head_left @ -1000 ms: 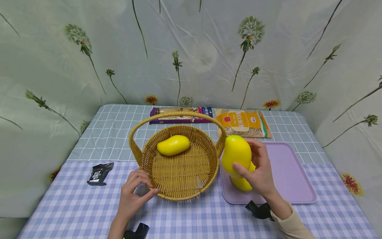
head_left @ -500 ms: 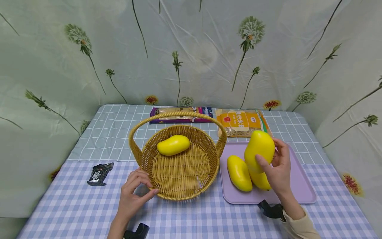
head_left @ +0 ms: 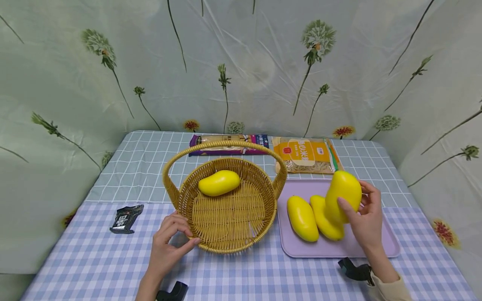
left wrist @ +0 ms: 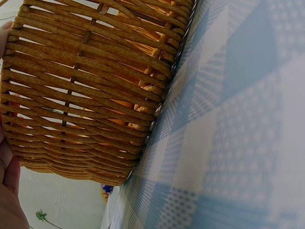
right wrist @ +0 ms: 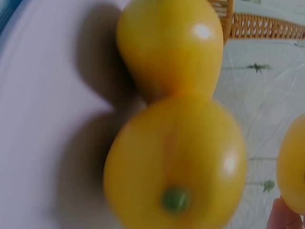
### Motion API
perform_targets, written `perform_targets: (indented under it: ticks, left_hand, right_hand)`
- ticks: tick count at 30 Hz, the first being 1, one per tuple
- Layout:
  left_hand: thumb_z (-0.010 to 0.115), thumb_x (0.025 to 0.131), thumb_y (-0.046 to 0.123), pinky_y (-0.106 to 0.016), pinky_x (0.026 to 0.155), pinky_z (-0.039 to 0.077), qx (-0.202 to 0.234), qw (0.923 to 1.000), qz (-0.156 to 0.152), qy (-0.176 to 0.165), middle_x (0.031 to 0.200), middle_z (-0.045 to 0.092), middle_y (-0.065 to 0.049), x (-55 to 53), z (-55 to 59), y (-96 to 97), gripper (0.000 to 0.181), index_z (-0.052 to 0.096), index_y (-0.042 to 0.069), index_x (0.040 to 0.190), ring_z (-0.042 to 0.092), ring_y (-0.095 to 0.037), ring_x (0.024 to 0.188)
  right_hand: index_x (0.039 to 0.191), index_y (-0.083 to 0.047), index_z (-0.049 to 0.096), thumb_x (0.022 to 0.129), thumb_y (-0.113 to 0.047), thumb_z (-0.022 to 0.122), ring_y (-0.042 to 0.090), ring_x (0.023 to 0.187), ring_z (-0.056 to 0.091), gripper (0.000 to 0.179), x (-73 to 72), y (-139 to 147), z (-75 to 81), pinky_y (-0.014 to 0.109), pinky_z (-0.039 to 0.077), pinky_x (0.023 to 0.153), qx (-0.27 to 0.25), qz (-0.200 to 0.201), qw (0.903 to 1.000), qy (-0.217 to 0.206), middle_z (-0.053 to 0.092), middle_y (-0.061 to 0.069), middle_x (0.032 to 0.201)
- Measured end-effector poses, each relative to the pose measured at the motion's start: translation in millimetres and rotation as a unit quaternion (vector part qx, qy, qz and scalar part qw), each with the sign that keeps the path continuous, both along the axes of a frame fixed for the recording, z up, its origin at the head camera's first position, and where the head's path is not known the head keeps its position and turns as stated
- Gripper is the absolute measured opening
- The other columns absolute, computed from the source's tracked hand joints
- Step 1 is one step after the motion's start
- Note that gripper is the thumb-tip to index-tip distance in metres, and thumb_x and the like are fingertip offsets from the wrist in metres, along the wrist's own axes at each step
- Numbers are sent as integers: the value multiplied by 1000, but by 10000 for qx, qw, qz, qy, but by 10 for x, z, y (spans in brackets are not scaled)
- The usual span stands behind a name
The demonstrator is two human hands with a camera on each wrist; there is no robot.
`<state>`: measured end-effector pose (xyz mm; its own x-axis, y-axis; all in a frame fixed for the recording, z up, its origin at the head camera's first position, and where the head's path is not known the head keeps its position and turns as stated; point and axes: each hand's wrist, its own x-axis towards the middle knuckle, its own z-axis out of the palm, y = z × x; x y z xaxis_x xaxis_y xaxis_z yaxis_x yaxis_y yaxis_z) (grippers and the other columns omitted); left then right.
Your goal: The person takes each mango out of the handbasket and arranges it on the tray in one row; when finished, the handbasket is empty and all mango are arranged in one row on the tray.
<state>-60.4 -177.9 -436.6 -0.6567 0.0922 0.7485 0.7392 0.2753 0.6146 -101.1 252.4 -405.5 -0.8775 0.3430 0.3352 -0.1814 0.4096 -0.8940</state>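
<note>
gripping a yellow mango [head_left: 343, 196] with the right hand [head_left: 367, 223], above a lilac tray [head_left: 324, 251] bearing two more mangoes [head_left: 302, 218]. holding a wicker basket [head_left: 226, 217], with another mango [head_left: 219, 183] inside, by its near-left rim with the left hand [head_left: 170, 240], on a checked surface [head_left: 260, 280].

A pale grey-green backdrop [head_left: 260, 94] is spreading across the back and wrapping round both sides, printed dandelions [head_left: 318, 38] climbing over it, creases [head_left: 216, 27] catching a soft sheen! Below, blue-and-white gingham [head_left: 241, 276] is covering the near table [head_left: 80, 255], and a white-gridded grey cloth [head_left: 144, 173] is running behind.
</note>
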Motion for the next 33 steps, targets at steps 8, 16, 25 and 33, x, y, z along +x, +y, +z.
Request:
perform_targets:
  ticks: [8, 16, 25, 33]
  left_hand:
    - [81, 77, 20, -38, 109, 33, -35, 9999, 86, -89, 86, 59, -5, 20, 24, 7, 25, 59, 7, 74, 52, -23, 89]
    - [80, 78, 22, -39, 109, 32, -44, 9999, 65, -69, 86, 59, -5, 7, 23, 10, 25, 59, 7, 74, 51, -25, 86]
    - [81, 77, 19, -39, 109, 32, -40, 9999, 57, -106, 86, 59, -5, 13, 33, 11, 25, 59, 6, 74, 51, -25, 86]
    - [81, 76, 17, -40, 109, 32, -13, 10000, 17, -84, 85, 58, -6, 13, 21, 11, 25, 59, 6, 75, 51, -25, 86]
  right_hand:
    - [138, -17, 41, 85, -6, 69, 12, 89, 49, 61, -70, 370, -284, 5, 46, 74, 204, -253, 9995, 2, 44, -3, 113]
    - [138, -21, 45, 86, -14, 71, 12, 86, 47, 58, -74, 549, -407, 9, 43, 67, 504, -438, 9977, -91, 47, -3, 110]
    - [136, -16, 45, 87, -19, 70, 9, 85, 41, 55, -56, 497, -275, 16, 36, 64, 456, -727, 9905, -1077, 45, -4, 104]
    - [140, -10, 38, 90, -33, 65, 21, 91, 37, 61, -40, 530, -294, 28, 36, 64, 900, -522, 9744, -1991, 44, 10, 111]
